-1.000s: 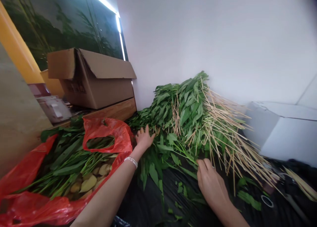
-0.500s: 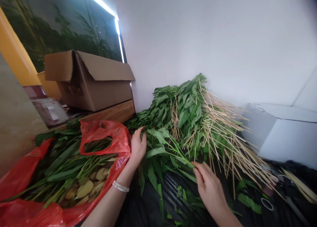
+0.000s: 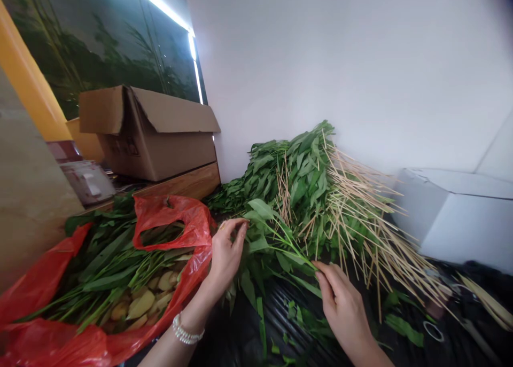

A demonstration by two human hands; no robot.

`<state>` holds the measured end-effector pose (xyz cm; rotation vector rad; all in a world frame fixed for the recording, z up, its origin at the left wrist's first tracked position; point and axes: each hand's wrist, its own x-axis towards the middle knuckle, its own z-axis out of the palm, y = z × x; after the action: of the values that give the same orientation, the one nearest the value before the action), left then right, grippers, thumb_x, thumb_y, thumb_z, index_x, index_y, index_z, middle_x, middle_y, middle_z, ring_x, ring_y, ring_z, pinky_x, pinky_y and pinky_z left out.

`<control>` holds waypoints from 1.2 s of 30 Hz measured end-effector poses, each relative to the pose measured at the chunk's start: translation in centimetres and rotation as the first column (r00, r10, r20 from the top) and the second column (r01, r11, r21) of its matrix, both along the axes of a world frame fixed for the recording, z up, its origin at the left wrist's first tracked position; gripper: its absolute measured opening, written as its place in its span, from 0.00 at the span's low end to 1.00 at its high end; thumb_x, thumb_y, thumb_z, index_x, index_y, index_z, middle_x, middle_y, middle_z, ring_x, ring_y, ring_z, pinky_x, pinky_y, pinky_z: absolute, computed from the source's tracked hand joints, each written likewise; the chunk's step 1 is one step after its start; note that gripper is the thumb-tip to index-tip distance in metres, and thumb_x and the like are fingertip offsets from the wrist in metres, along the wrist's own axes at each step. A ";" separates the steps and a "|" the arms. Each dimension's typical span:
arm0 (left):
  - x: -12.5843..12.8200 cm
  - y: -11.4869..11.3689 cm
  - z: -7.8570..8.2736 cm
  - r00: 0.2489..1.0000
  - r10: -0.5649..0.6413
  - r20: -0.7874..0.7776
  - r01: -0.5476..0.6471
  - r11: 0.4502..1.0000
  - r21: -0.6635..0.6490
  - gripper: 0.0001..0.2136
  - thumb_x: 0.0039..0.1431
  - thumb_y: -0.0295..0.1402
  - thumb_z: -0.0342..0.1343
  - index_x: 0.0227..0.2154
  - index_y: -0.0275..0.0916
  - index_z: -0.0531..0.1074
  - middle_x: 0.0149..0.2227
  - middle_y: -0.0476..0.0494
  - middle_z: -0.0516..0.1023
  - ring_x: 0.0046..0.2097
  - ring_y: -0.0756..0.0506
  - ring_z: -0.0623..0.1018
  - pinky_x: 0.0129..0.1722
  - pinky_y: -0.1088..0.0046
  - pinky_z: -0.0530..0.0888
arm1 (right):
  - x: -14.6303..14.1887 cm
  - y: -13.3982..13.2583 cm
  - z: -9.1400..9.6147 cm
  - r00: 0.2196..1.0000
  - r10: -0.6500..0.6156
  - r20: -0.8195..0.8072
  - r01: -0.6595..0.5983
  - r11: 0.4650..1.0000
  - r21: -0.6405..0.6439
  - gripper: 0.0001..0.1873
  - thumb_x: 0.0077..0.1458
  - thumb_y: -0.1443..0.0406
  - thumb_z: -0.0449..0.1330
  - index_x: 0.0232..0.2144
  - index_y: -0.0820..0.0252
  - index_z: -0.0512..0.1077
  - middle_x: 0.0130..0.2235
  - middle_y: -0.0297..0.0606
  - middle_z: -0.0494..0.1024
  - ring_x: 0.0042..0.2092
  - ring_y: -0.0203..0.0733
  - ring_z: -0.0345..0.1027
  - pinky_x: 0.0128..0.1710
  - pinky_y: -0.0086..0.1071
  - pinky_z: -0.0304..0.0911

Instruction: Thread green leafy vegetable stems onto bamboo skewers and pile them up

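My right hand point(image 3: 340, 303) is closed, with thumb and fingers pinching the lower end of a leafy water spinach stem point(image 3: 294, 248). The stem slants up and left, its long green leaves spread out. At the far end of those leaves, my left hand point(image 3: 228, 247) has thumb and forefinger brought together on a leaf tip point(image 3: 252, 216); its other fingers are curled. Beside my left wrist lies an open red plastic bag point(image 3: 200, 249) holding more water spinach point(image 3: 108, 260) and pale brown, potato-like pieces point(image 3: 141, 304).
Bundled greens point(image 3: 298, 169) are heaped against the white wall, with many thin wooden sticks point(image 3: 372, 217) at their right. A cardboard box point(image 3: 168, 148) stands behind the bag, a white box point(image 3: 460, 223) at right. Leaf scraps and a ring point(image 3: 433, 331) lie on black plastic point(image 3: 224, 335).
My left hand has moved right and slightly down to the leaves, its thumb and forefinger closing together. My right hand still holds the stem in nearly the same place.
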<state>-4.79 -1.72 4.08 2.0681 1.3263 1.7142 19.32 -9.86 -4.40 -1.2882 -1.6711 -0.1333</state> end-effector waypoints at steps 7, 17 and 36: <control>0.7 0.2 0.0 0.971 -0.042 0.237 0.090 0.977 -0.193 0.11 0.60 0.42 0.54 0.33 0.38 0.71 0.30 0.49 0.74 0.33 0.48 0.73 0.33 0.75 0.67 | -0.1 -0.2 0.2 1.000 0.013 -0.007 -0.012 0.999 0.039 0.12 0.66 0.64 0.47 0.47 0.56 0.68 0.37 0.41 0.76 0.37 0.40 0.75 0.37 0.29 0.68; 1.0 -2.4 0.7 0.952 -0.170 0.255 0.184 0.982 -0.035 0.05 0.58 0.35 0.57 0.35 0.40 0.73 0.38 0.44 0.77 0.40 0.45 0.75 0.42 0.69 0.71 | 0.1 -0.1 0.1 1.000 -0.009 -0.021 0.010 1.000 0.012 0.12 0.65 0.64 0.48 0.45 0.56 0.69 0.38 0.41 0.76 0.37 0.40 0.75 0.34 0.29 0.68; 1.8 -4.6 1.7 0.936 -0.353 0.008 0.342 0.903 -0.258 0.14 0.65 0.38 0.48 0.46 0.41 0.75 0.35 0.44 0.80 0.33 0.45 0.78 0.36 0.70 0.73 | 0.0 -0.5 0.2 0.997 0.005 0.076 -0.009 0.999 0.051 0.12 0.66 0.66 0.47 0.48 0.56 0.67 0.38 0.41 0.75 0.37 0.41 0.74 0.38 0.31 0.67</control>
<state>-2.97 -6.33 5.79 2.0447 1.0410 1.2870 19.29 -10.38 -4.17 -1.2525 -1.7259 -0.2218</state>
